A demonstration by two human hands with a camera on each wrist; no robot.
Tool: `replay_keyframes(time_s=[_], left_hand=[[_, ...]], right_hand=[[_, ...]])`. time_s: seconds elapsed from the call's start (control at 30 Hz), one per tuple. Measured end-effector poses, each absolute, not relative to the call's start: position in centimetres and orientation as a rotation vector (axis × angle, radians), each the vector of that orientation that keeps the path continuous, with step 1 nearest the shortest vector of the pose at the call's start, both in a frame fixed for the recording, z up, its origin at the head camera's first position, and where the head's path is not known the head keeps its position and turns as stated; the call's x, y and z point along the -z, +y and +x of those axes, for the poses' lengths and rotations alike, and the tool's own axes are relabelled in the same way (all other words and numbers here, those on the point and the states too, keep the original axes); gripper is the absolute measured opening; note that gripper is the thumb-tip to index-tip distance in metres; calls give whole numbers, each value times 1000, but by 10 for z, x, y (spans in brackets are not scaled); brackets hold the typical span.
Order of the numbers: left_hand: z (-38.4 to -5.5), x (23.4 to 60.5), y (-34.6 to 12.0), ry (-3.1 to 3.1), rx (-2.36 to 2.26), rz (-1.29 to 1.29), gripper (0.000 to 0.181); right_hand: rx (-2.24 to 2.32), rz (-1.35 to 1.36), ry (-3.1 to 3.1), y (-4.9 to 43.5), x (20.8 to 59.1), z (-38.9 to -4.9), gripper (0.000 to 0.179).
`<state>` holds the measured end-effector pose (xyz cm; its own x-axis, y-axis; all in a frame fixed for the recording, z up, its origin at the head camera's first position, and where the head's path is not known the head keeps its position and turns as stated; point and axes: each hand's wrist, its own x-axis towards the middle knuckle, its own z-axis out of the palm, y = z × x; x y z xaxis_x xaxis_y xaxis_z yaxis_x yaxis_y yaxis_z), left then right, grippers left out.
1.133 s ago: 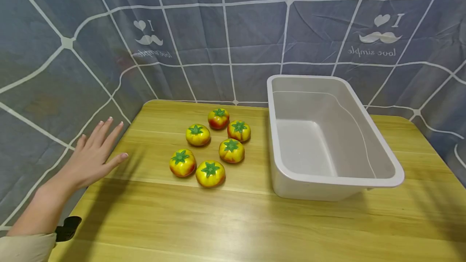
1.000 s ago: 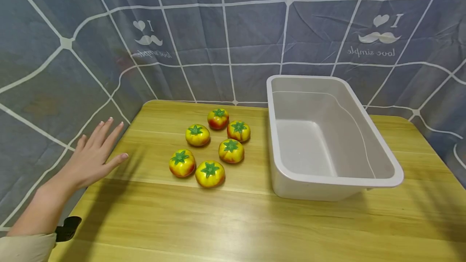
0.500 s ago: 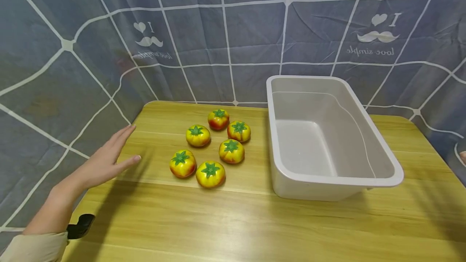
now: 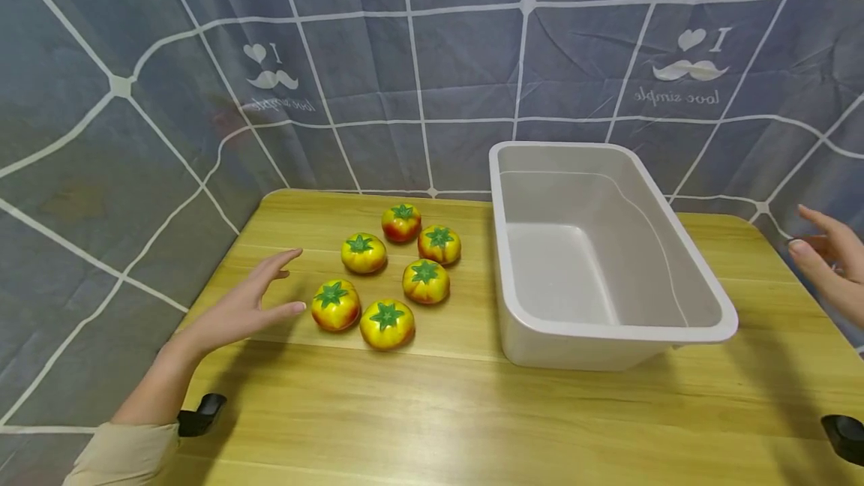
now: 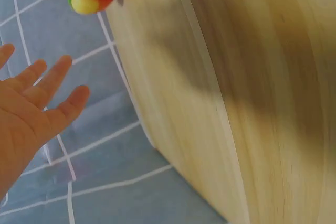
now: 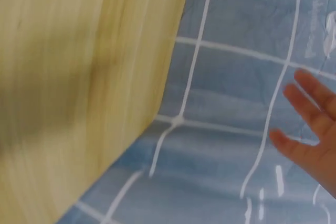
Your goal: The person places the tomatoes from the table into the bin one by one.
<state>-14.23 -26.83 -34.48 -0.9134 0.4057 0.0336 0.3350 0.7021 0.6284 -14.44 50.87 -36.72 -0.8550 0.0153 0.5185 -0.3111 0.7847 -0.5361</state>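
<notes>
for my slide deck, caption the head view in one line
Left hand and right hand, touching nothing, flank six yellow-red fruits and a grey bin on a wooden table.

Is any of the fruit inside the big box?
No, all six fruits in view sit on the wooden table, left of the box.

A gap separates the fruits [image 4: 426,283] at left from the bin [image 4: 621,332] at right; a curtain [image 4: 466,58] bars the far side.

Wooden tabletop [image 4: 445,411], blue-grey curtain [image 4: 466,73] behind it, white grid lines [image 4: 529,3], moustache print [image 4: 691,70], heart print [image 4: 691,39], mirrored lettering [image 4: 677,97]
</notes>
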Motion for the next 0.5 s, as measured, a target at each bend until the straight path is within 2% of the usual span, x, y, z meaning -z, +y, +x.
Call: replay_keyframes(time_s=[0.1,0.2,0.5], left_hand=[[-145,349,-262,2772,-1030,606,79],[-148,355,-259,2749,-1058,580,80],[-149,374,-252,2685,-1092,585,82]], right_hand=[[-939,246,-2637,440,321,-125,54],[-1059,259,-2755,401,298,-120,52],[-1414,324,-2742,377,298,-149,43]])
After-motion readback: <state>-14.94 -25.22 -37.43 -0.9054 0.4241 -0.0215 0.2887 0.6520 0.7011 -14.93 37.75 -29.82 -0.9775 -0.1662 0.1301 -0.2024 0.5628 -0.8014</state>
